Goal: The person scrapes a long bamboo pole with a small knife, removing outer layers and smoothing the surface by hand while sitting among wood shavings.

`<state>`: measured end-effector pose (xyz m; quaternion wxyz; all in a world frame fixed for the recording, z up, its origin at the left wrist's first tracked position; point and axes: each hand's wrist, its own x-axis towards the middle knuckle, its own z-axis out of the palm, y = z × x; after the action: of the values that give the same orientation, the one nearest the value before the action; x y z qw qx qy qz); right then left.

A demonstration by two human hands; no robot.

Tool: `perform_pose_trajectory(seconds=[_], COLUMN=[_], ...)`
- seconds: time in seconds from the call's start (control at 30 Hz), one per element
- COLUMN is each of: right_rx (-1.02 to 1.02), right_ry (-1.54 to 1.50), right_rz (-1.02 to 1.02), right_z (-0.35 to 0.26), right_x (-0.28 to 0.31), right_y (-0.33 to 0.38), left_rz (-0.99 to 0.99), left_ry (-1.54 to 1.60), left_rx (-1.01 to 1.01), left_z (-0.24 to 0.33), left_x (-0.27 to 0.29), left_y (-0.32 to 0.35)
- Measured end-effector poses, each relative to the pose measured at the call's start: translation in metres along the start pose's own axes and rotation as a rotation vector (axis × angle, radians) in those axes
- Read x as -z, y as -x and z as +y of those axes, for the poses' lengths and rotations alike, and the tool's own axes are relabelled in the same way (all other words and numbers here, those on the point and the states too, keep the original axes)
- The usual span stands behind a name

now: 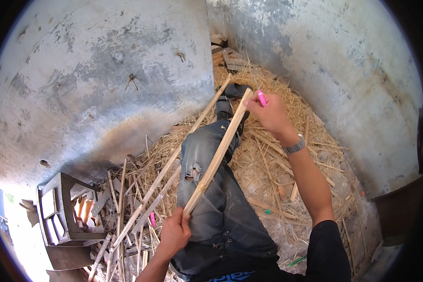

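A long, flat, pale strip of split bamboo or wood (217, 157) slants across my lap, from near my waist up toward my feet. My left hand (175, 232) is closed around its near end, beside my thigh. Up at the far end, my right hand (270, 113) is closed on a pink-handled knife (262, 98). Its thin blade points away from me and is hard to make out. The fingertips of that hand touch or nearly touch the strip's edge. A second long strip (169, 164) lies to the left of my leg, running toward my feet.
Shavings (286, 98) cover the floor around my legs, with loose strips (122, 211) piled at the left. A dark, broken frame (63, 237) stands at the lower left. Worn grey walls (127, 61) meet in the corner ahead, near some bricks and wood scraps (232, 60).
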<state>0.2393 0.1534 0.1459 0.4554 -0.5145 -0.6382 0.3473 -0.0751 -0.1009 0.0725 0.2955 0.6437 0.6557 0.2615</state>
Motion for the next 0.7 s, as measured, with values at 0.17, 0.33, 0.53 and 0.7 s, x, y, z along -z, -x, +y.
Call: perform_pose_trajectory(seconds=[0.17,0.33,0.53,0.7], right_rx=[0.158,0.097,0.234,0.192], right_ry=[-0.010,0.034,0.224,0.320], right_rz=[-0.508,-0.602,0.204,0.328], right_z=[-0.007,-0.030,-0.015,-0.029], right_x=[-0.042,-0.065,-0.032,-0.008], right_y=[0.068,0.114,0.055,0.042], left_rz=[-0.013,-0.054,-0.009,0.020], left_ry=[0.054,0.104,0.056,0.040], left_rx=[0.013,0.029,0.023,0.029], left_z=[0.006,0.002,0.006,0.005], left_x=[-0.002,0.003,0.000,-0.005], left_y=[-0.005,-0.007,-0.003,0.000])
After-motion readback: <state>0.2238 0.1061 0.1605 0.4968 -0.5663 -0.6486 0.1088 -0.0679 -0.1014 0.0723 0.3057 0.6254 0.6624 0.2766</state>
